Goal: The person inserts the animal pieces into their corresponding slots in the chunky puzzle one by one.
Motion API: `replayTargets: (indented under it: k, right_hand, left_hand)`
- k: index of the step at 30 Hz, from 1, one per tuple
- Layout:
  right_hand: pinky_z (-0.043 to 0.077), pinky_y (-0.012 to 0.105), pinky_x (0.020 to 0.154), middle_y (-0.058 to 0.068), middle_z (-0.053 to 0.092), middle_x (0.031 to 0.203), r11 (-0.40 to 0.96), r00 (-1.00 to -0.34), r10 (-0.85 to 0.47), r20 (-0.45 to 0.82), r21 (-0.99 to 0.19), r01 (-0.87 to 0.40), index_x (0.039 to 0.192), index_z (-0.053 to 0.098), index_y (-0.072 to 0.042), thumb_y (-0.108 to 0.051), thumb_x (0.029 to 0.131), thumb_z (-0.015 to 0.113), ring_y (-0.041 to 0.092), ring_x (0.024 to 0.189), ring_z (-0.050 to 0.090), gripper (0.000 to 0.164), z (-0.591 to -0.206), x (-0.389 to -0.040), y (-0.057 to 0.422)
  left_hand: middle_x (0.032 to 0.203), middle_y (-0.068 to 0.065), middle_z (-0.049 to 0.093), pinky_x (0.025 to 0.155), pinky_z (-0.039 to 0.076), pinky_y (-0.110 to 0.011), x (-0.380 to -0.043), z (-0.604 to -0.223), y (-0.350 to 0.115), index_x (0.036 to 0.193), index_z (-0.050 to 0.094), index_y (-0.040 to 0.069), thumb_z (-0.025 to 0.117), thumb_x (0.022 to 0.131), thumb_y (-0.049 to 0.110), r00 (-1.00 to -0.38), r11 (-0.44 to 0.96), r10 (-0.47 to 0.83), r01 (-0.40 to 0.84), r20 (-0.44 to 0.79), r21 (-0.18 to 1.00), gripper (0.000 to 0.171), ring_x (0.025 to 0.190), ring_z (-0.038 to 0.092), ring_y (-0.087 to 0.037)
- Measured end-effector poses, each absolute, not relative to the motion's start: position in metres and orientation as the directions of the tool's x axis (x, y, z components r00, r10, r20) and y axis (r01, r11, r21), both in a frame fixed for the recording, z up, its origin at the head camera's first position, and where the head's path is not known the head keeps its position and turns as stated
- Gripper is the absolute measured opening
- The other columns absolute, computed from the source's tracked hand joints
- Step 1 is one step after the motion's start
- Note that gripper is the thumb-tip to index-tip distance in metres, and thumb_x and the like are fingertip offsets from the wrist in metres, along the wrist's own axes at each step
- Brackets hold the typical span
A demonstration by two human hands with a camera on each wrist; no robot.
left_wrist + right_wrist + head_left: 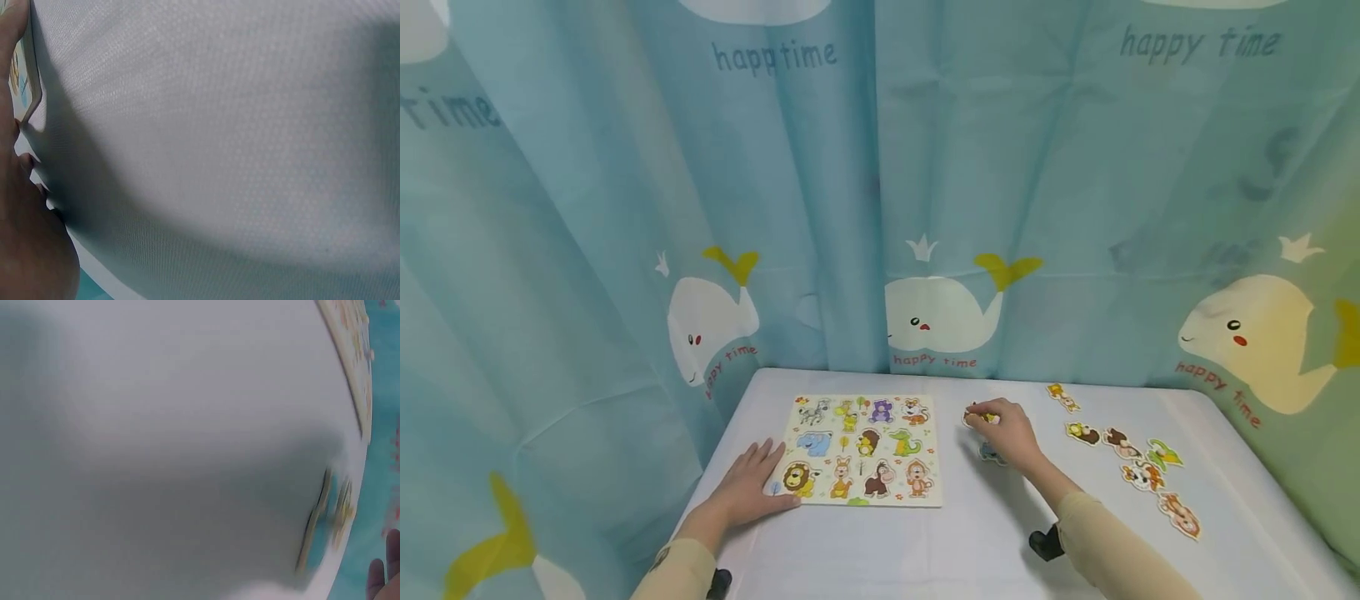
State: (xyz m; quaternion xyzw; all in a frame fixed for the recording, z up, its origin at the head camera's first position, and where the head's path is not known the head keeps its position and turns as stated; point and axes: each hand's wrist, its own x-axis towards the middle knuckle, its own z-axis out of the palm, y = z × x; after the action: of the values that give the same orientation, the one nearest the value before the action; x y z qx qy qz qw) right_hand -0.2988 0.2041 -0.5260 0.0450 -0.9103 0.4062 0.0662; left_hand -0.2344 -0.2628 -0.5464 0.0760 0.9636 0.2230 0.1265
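"Where's the yellowish puzzle piece [991, 418]?"
"Right of centre; the right hand [1012, 435] is bending over it, grip unclear. Spread left hand [745, 489] is touching the puzzle board [887, 502]."
"Blue piece [319, 540]?"
"Right-wrist view's showing it uncovered. Whale-print curtain [947, 167] is hanging behind the white table [880, 554]."

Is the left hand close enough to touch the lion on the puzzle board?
Probably yes. The left hand lies at the left edge of the puzzle board, its thumb close beside the lion, and nothing seems to stand between them.
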Motion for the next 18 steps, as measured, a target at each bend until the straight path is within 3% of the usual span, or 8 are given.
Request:
replayTargets:
  k: [12, 16, 18]
  right_hand:
    - [0.049, 0.058, 0.096, 0.021, 0.069, 0.120, 0.717, -0.979, 0.059, 0.197, -0.690, -0.096, 0.119, 0.075, -0.002, -0.026, 0.099, 0.071, 0.042, 0.118, 0.059, 0.032, -0.522, -0.266, 0.301]
    - [0.051, 0.044, 0.083, 0.025, 0.066, 0.123, 0.734, -0.983, 0.124, 0.134, -0.679, 0.000, 0.124, 0.071, 0.002, -0.029, 0.101, 0.067, 0.042, 0.114, 0.059, 0.038, -0.518, -0.250, 0.341]
    - [0.053, 0.039, 0.073, 0.026, 0.065, 0.123, 0.733, -0.982, 0.160, 0.097, -0.678, 0.053, 0.126, 0.069, 0.003, -0.031, 0.102, 0.065, 0.040, 0.104, 0.062, 0.042, -0.516, -0.242, 0.361]
  left_hand:
    - [0.168, -0.022, 0.019, 0.122, 0.011, -0.066, -0.231, -0.542, -0.263, 0.162, 0.029, 0.008, 0.074, 0.079, 0.069, -0.953, 0.901, 0.194, 0.079, -0.231, 0.427, 0.113, 0.153, 0.009, -0.049]
    - [0.167, -0.022, 0.019, 0.123, 0.010, -0.064, -0.230, -0.538, -0.262, 0.162, 0.028, 0.007, 0.074, 0.080, 0.068, -0.951, 0.899, 0.204, 0.087, -0.233, 0.429, 0.112, 0.153, 0.009, -0.049]
    - [0.167, -0.023, 0.019, 0.123, 0.010, -0.064, -0.231, -0.536, -0.261, 0.162, 0.028, 0.006, 0.074, 0.080, 0.067, -0.950, 0.897, 0.211, 0.096, -0.228, 0.431, 0.112, 0.152, 0.009, -0.049]
